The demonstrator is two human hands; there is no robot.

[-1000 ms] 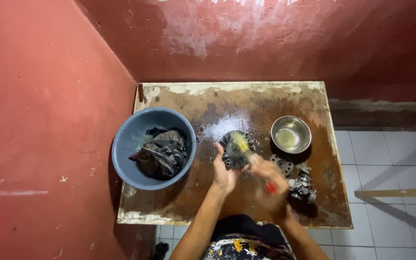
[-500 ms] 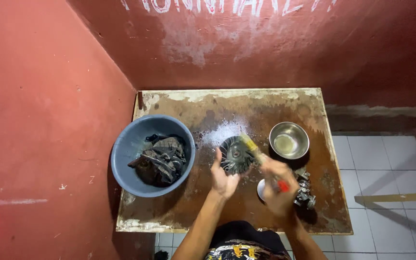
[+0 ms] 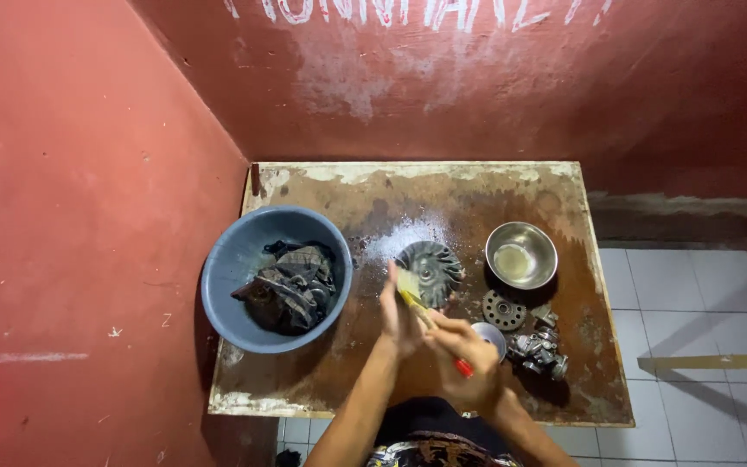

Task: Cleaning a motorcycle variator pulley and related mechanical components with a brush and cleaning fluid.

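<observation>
1. The left hand (image 3: 399, 313) steadies a dark round finned metal part (image 3: 430, 270) at the middle of the rusty brown desk (image 3: 443, 186), fingers spread against its near side.
2. The right hand (image 3: 464, 359), fingers closed, holds a yellow-bristled brush with a red handle (image 3: 425, 307) on the part.
3. A blue plastic basin (image 3: 235, 268) sits by the left edge, a steel bowl (image 3: 521, 256) towards the right edge.
</observation>
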